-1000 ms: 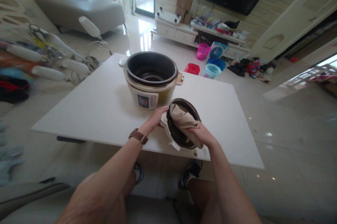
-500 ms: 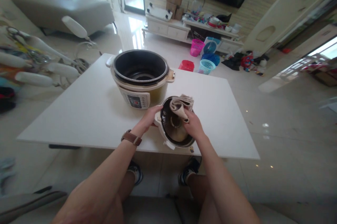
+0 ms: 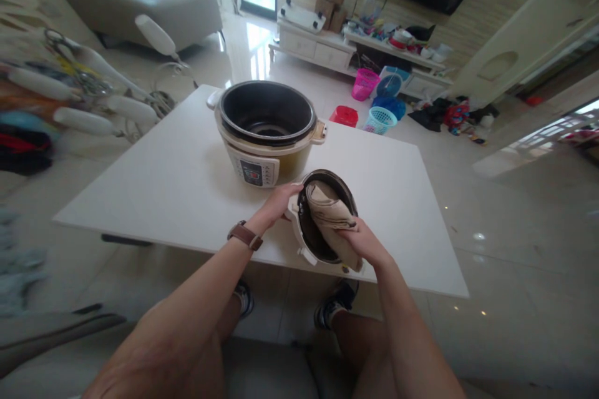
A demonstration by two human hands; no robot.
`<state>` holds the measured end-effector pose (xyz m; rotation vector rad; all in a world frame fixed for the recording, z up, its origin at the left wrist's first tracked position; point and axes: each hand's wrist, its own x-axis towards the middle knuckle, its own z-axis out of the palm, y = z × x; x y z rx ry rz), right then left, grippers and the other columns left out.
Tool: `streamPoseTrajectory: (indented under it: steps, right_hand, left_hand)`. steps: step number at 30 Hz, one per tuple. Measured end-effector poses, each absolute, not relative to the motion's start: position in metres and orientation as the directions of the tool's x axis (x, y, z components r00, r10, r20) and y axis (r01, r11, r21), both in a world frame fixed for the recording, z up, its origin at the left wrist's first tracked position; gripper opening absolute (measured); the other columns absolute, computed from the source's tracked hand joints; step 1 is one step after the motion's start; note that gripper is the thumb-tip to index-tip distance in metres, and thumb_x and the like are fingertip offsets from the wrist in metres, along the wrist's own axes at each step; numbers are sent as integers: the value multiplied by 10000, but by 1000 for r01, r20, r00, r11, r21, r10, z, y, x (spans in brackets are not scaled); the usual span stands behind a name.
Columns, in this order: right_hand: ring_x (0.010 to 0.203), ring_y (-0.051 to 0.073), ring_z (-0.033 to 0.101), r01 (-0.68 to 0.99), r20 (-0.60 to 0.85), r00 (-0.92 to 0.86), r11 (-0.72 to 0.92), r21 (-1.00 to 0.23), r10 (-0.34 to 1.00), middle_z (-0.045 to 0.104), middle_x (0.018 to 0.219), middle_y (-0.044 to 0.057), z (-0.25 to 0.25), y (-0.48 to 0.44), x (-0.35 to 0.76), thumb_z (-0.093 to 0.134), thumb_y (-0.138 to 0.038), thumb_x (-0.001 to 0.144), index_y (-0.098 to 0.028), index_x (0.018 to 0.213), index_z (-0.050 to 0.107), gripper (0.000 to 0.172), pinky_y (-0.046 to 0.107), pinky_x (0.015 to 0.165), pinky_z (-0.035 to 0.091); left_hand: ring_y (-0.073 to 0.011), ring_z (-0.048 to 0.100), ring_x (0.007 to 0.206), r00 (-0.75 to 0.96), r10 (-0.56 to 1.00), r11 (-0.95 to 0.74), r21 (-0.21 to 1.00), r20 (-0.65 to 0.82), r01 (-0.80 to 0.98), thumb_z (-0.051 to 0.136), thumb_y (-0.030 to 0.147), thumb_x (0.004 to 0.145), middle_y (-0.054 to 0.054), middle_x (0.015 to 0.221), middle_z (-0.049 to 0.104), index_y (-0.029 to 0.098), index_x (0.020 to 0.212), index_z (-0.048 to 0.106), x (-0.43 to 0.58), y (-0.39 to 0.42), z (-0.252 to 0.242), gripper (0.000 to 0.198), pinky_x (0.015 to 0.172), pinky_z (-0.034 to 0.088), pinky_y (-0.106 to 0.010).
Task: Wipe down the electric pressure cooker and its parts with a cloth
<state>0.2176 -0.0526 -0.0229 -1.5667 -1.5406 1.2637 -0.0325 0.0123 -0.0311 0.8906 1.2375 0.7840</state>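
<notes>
My left hand (image 3: 279, 202) grips the white rim of a pressure cooker lid (image 3: 309, 235), tilted at the table's front edge with its dark inner side facing up. A folded beige cloth (image 3: 327, 208) is in my right hand (image 3: 367, 240), lying across the inside of the lid. The fingertips of that hand are partly hidden by the cloth. Behind the lid, the electric pressure cooker (image 3: 255, 171) stands upright and uncovered, its black inner pot (image 3: 266, 115) showing. Neither hand touches the cooker body.
All this is on a white table (image 3: 163, 187). Beyond it on the floor are a red container (image 3: 344, 115), a light blue basket (image 3: 380, 120) and a pink basket (image 3: 365, 83). A white TV cabinet (image 3: 309, 46) stands by the wall; a floor lamp (image 3: 156, 35) is at left.
My right hand has moved toward the lid's right edge, and the cloth now spreads across more of the inside. My left hand keeps its hold. The whole view has shifted slightly.
</notes>
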Motion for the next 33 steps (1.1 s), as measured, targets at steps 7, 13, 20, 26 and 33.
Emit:
streamPoseTrajectory:
  steps: [7, 13, 20, 26, 33]
  right_hand:
    - [1080, 332, 769, 153, 152, 619, 72, -986, 770, 836, 1005, 131, -18, -36, 218, 789, -406, 729, -131, 998, 823, 387, 492, 1007, 595]
    - [1074, 328, 774, 529, 245, 305, 50, -847, 920, 832, 1080, 129, -35, -33, 211, 685, -390, 874, -171, 1146, 792, 366, 472, 1009, 581]
    - [1247, 301, 719, 785, -1, -135, 106, -610, 991, 781, 1327, 76, -51, -30, 197, 545, -198, 922, -268, 1384, 717, 498, 415, 1064, 557]
    - [1101, 354, 770, 865, -37, -43, 19, -502, 998, 826, 1154, 125, -46, -43, 182, 548, -243, 922, -255, 1354, 753, 478, 442, 991, 564]
    - [1085, 354, 768, 298, -85, 230, -153, -942, 969, 841, 1098, 99, -50, -42, 193, 743, -409, 731, -198, 1034, 836, 381, 480, 995, 589]
  left_hand:
    - [-275, 719, 891, 163, 882, 452, 891, -442, -30, 675, 587, 824, -108, 1102, 786, 202, 1154, 762, -34, 11, -24, 515, 541, 568, -302]
    - [-279, 714, 919, 166, 886, 439, 898, -434, 2, 674, 603, 830, -104, 1149, 781, 217, 1176, 764, -34, 13, -28, 526, 534, 559, -296]
    - [-265, 707, 835, 156, 878, 460, 888, -453, -15, 677, 577, 829, -87, 980, 782, 202, 1146, 772, -34, 13, -29, 499, 553, 560, -316]
    - [-276, 706, 876, 166, 888, 439, 898, -429, -32, 654, 558, 833, -101, 1026, 783, 195, 1141, 781, -33, 12, -25, 493, 557, 553, -316]
    - [-305, 713, 938, 165, 887, 444, 895, -431, -47, 659, 560, 841, -110, 1058, 785, 208, 1159, 785, -34, 12, -24, 491, 598, 565, -336]
